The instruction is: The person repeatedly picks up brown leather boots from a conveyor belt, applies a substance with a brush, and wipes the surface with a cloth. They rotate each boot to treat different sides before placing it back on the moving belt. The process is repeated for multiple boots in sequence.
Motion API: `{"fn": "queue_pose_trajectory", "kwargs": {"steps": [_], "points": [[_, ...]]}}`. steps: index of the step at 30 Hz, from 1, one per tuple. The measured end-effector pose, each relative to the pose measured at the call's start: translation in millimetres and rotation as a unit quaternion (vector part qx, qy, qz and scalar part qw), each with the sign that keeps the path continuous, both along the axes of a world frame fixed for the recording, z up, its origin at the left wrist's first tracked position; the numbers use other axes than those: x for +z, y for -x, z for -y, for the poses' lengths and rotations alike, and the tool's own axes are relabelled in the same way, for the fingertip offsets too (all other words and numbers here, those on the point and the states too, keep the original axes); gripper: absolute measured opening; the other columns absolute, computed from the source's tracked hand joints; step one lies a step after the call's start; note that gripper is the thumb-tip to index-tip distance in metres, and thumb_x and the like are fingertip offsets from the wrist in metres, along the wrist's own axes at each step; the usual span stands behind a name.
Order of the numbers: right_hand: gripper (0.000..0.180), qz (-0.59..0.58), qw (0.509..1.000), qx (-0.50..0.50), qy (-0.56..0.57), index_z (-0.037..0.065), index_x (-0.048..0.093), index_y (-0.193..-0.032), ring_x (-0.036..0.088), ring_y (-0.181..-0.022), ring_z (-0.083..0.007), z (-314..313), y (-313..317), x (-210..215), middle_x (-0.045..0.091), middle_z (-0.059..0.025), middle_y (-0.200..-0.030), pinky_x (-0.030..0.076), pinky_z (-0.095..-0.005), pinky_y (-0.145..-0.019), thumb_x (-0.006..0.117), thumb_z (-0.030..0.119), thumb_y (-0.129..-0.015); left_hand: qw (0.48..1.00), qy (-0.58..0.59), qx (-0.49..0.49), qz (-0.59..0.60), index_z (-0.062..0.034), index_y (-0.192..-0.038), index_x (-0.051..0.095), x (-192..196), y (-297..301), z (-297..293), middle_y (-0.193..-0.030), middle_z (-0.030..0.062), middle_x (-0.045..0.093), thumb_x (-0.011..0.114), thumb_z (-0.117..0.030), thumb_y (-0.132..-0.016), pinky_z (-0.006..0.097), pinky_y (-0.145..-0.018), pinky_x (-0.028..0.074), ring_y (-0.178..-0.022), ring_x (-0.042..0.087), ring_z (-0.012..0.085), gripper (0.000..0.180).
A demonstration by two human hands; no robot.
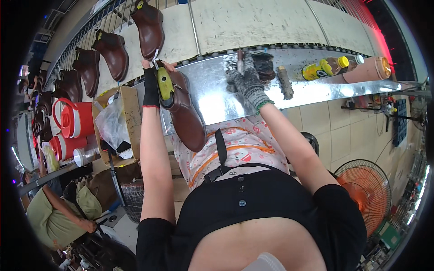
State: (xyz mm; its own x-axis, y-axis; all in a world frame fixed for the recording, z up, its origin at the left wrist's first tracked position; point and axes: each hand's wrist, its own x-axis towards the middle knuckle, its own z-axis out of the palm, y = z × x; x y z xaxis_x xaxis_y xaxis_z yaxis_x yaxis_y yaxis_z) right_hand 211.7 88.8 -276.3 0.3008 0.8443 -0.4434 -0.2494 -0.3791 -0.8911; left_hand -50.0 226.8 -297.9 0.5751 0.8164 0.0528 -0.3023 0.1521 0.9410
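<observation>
Before me on the left, my left hand (171, 67), in a black fingerless sleeve, grips a brown leather ankle boot (187, 124) by its upper end. The boot hangs toe toward me over the bench edge, a yellow-green form (166, 83) showing at its opening and a pale loop above. My right hand (251, 86), in a grey knit glove, is down on the shiny metal bench (210, 88). A short rod (240, 61) shows between its thumb and fingers; what the fingertips hold is unclear. Beside them lies a dark, smeared pad (263, 65).
A grey, stained roll (285, 82), a yellow-capped bottle (323, 68) and a pink tumbler (368, 70) stand or lie rightward. Beyond is a pale conveyor (253, 25) with brown boots (110, 54). At left are a cardboard box (132, 122) and red jugs (79, 119); an orange fan (364, 194) is at right.
</observation>
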Motion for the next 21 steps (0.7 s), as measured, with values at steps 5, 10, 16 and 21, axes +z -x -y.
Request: {"fn": "queue_pose_trajectory", "kwargs": {"steps": [5,10,16,21], "points": [[0.074,0.048,0.998,0.033,-0.011,0.022,0.011,-0.144,0.058,-0.064,-0.0175,6,-29,10,0.055,-0.01,-0.086,0.051,-0.0329,-0.049,0.052,0.003,-0.086,0.991,0.054,0.117,-0.041,0.0013,-0.064,0.055,21,-22,19,-0.066,0.0151,0.056,0.016,-0.072,-0.085,0.044,-0.098,0.035,-0.076,0.055,0.029,0.086],[0.068,0.277,0.943,0.076,-0.17,0.011,0.019,-0.142,0.057,-0.063,-0.0148,58,-32,9,0.057,-0.0113,-0.096,0.049,-0.0304,-0.052,0.057,0.015,-0.085,0.997,-0.005,0.067,-0.029,0.0003,-0.057,0.054,1,-5,0,-0.064,0.0166,0.058,0.017,-0.069,-0.087,0.039,-0.087,0.04,-0.067,0.055,0.028,0.084],[0.069,-0.122,0.982,-0.042,-0.14,0.01,0.014,-0.142,0.056,-0.065,-0.0138,126,-26,-22,0.056,-0.013,-0.095,0.049,-0.0305,-0.055,0.056,0.012,-0.087,0.998,-0.046,0.005,0.039,-0.0012,-0.057,0.053,40,6,25,-0.063,0.0112,0.052,0.013,-0.066,-0.09,0.032,-0.086,0.031,-0.08,0.044,0.0234,0.082],[0.048,0.012,0.981,-0.049,-0.187,0.007,0.027,-0.133,0.056,-0.064,-0.0133,142,-26,18,0.059,-0.01,-0.094,0.048,-0.0267,-0.054,0.047,0.001,-0.089,0.949,-0.143,-0.059,0.274,-0.0058,-0.058,0.052,75,-13,46,-0.065,0.0071,0.05,0.009,-0.063,-0.091,0.032,-0.091,0.025,-0.086,0.038,0.0225,0.079]]}}
